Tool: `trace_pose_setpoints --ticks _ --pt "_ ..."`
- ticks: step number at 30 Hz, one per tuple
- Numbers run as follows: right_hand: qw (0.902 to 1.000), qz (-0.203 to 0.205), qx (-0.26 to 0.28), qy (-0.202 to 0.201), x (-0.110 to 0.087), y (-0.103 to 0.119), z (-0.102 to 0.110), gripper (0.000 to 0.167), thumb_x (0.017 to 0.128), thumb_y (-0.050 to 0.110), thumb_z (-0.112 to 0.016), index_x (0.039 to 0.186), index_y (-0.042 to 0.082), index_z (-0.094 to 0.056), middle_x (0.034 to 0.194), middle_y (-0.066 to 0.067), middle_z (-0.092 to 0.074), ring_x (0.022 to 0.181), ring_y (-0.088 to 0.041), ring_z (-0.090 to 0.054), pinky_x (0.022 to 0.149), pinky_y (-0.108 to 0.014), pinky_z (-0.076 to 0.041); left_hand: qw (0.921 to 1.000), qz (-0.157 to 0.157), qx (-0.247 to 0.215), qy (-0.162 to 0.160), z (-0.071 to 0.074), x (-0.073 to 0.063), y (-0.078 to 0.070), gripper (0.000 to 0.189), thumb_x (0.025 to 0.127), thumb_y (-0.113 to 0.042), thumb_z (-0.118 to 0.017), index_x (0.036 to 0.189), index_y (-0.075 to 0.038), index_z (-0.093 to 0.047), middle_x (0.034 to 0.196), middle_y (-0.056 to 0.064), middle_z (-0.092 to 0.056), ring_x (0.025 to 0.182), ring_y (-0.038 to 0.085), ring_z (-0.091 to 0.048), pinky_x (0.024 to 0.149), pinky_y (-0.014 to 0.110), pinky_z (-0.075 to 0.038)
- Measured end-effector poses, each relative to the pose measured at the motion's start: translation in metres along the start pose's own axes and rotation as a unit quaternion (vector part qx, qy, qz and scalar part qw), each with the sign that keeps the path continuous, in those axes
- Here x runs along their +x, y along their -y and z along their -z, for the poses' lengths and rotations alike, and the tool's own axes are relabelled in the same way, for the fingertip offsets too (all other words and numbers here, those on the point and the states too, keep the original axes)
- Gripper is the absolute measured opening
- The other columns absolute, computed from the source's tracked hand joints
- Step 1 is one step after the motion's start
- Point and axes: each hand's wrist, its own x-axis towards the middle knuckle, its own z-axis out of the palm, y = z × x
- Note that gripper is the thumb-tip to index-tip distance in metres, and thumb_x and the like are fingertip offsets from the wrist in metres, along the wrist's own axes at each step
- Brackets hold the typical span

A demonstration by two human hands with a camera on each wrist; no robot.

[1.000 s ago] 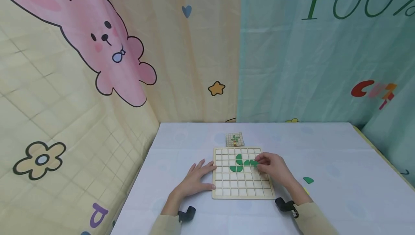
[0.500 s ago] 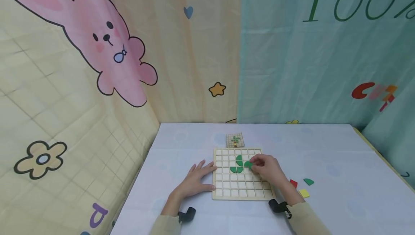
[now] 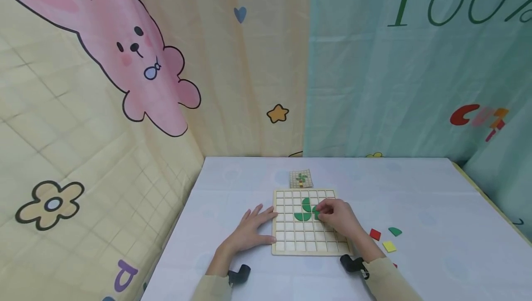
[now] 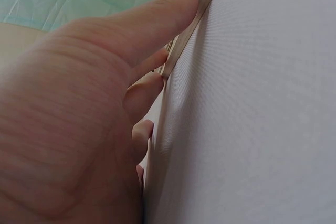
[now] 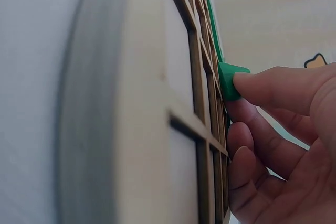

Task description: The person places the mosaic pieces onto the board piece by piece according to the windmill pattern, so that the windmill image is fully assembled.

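A light wooden grid board (image 3: 291, 246) with white squares lies on the table. Along its left edge rests my left hand (image 3: 249, 232), fingers spread and fairly straight, with the thumb (image 4: 173, 11) at the rim. Over the right middle of the board, my right hand (image 3: 340, 217) pinches a green tile (image 5: 229, 81) between thumb and fingers, close over the grid. Several green rounded tiles (image 3: 302, 217) sit in the squares left of that hand, making leaf-like shapes. The fingers partly hide the green at their tips in the head view.
Behind the board lies a small pattern card (image 3: 301, 179) printed with a green, red and yellow design. To the right are a loose red tile (image 3: 375, 234), a yellow tile (image 3: 389, 246) and a green tile (image 3: 395, 231). Another red bit shows beside the right sleeve (image 3: 388, 275).
My right hand has moved left across the board with the green tile. Red and yellow tiles the right forearm covered now show. My left hand stays in place.
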Motion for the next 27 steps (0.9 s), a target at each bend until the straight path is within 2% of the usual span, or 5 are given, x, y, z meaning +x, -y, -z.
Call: trace_pose_setpoints --ticks 11,17,27 --pt "1.0000 -0.006 -0.002 0.006 -0.0024 0.0038 -0.0018 0.012 0.088 0.003 -0.075 0.094 0.013 -0.074 0.082 0.005 -0.066 0.075 -0.014 -0.060 0.067 -0.031 -0.052 1.0000 0.000 0.006 -0.003 -0.0009 -0.0005 0.0003 0.080 0.080 -0.061 -0.074 0.150 -0.030 -0.050 0.161 -0.009 -0.033 0.154 0.027 -0.010 0.122 0.055 -0.001" --pt "0.9999 0.006 -0.007 0.012 -0.0032 0.0049 -0.0024 0.013 0.088 0.004 -0.075 0.094 0.015 -0.074 0.082 0.006 -0.065 0.075 -0.014 -0.060 0.067 -0.032 -0.052 1.0000 0.002 0.004 -0.004 -0.0015 0.0004 0.0003 0.080 0.080 -0.062 -0.074 0.150 -0.030 -0.050 0.161 -0.009 -0.033 0.154 0.027 -0.010 0.122 0.055 -0.001" --pt "0.9997 0.012 -0.022 0.005 -0.0053 0.0037 -0.0033 0.016 0.086 0.002 -0.077 0.096 0.015 -0.077 0.089 0.003 -0.065 0.079 -0.012 -0.060 0.069 -0.031 -0.053 1.0000 0.003 0.001 -0.002 -0.0006 0.0001 -0.0004 0.079 0.080 -0.060 -0.075 0.149 -0.030 -0.050 0.161 -0.009 -0.033 0.154 0.026 -0.010 0.122 0.055 -0.001"
